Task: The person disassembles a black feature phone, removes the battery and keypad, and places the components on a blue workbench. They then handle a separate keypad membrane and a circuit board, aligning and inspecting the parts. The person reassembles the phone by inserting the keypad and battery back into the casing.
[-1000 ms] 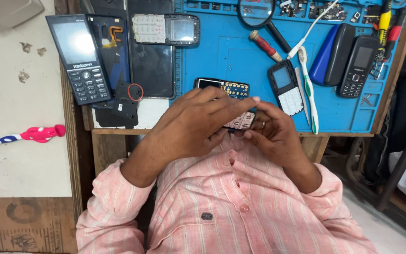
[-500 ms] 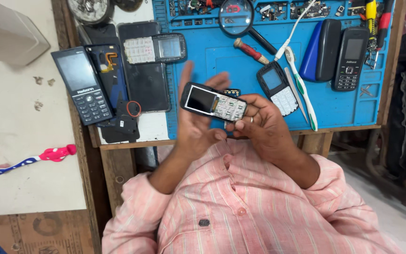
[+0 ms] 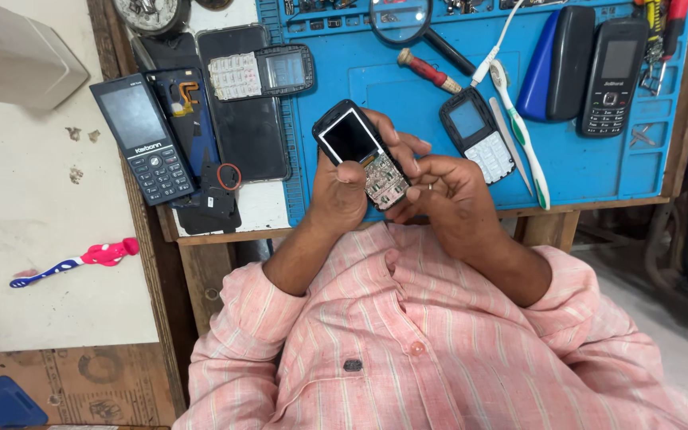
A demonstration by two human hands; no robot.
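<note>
The left hand was curled around a small keypad phone — glossy dark screen, keypad cover off (bare contacts showed). The right hand, fingers bent, pinched its lower end. At twelve o'clock lay a blue rubber mat.

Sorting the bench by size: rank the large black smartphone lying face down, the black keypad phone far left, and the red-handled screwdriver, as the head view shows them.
1. Large black smartphone, clearly largest.
2. Black keypad phone.
3. Red-handled screwdriver, smallest.
All three lie on the bench at a similar distance from the camera, so the order seems safe.
</note>
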